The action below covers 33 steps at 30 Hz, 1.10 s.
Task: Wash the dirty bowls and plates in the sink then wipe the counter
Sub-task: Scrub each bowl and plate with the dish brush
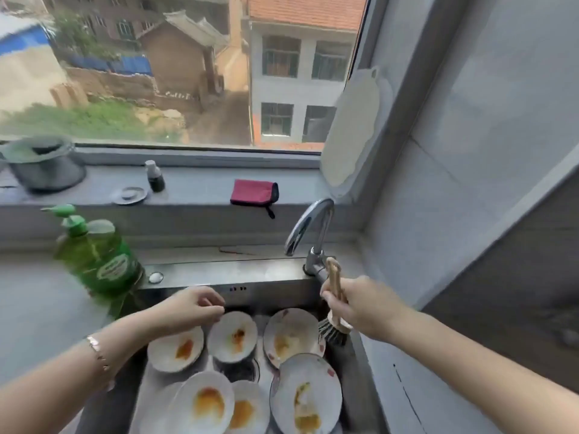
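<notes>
Several white bowls and plates smeared with orange sauce lie in the steel sink (266,278); one small bowl (232,336) sits at the back middle, a patterned plate (306,396) at the front right. My right hand (360,303) grips the wooden handle of a dish brush (334,327), bristles down over the sink's right edge. My left hand (195,305) hovers above the back of the sink, fingers loosely curled, holding nothing, just over the small bowl's rim.
A green dish soap bottle (100,255) stands on the counter left of the sink. The chrome faucet (308,228) rises at the back right. On the window sill lie a red cloth (254,192), a small dark bottle (155,177) and a dark pot (44,166).
</notes>
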Each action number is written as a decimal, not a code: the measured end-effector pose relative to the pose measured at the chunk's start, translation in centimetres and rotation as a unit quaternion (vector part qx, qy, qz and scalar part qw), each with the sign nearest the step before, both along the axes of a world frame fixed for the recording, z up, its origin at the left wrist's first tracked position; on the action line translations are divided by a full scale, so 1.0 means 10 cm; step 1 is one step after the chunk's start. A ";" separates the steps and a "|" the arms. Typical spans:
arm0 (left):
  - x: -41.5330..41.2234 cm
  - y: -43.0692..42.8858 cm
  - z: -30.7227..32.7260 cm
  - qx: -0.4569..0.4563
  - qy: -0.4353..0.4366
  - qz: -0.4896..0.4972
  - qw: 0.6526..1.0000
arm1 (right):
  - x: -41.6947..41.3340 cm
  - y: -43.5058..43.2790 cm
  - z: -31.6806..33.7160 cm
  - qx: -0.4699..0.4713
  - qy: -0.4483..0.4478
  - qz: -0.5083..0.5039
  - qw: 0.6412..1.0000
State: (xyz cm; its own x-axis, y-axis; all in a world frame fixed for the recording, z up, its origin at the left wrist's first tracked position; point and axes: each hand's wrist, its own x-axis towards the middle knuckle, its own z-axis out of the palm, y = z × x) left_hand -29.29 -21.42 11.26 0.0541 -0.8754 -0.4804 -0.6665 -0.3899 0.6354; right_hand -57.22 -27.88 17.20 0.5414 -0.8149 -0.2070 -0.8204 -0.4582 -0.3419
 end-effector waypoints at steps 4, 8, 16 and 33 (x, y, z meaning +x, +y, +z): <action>0.17 0.55 -0.87 0.121 0.050 0.134 0.982 | 0.10 0.29 -0.96 0.083 0.041 0.002 0.996; 0.28 0.94 -1.48 0.195 0.081 0.202 0.956 | 0.25 0.59 -1.56 0.156 0.093 0.063 0.981; 0.62 1.15 -2.36 0.261 0.083 0.254 0.928 | 0.64 0.81 -2.05 0.424 -0.067 -0.028 0.903; 0.61 1.09 -2.86 0.247 0.204 0.318 0.892 | 0.86 0.99 -2.34 0.431 -0.143 -0.222 0.863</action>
State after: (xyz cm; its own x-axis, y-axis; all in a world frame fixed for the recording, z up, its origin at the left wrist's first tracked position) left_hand -23.22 -10.55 -17.37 0.1978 -0.4056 -0.8924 0.0367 -0.9067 0.4202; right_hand -48.57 -17.97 -6.16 0.3454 -0.5650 -0.7494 -0.6746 0.4056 -0.6167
